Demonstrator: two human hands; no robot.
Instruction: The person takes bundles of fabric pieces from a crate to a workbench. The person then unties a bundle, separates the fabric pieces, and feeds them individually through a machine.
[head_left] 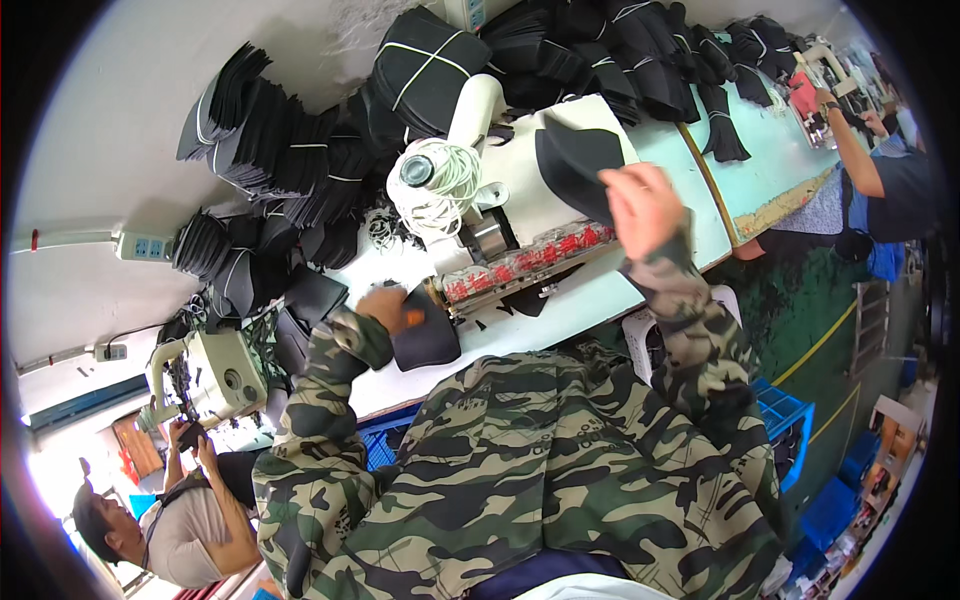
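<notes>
My right hand (645, 207) is closed at the edge of a curved black foam-like piece (577, 160), which stands tilted over the white machine bed (520, 170). My left hand (384, 306) is curled at the side of another flat black piece (430, 340) near the table's front edge. A small orange patch (413, 317) shows by its fingers, too small to name. Between my hands lies the sewing machine's front edge (530, 262), covered in worn red-and-white material. The cream machine head (475, 110) carries a coil of white cord (450, 190).
Tied stacks of black pieces (425, 70) line the wall side. Blue crates (785, 425) stand below the table. At the left a person (190, 520) works at another sewing machine (220, 375); at the far right another person's arm (855, 155) reaches over a table.
</notes>
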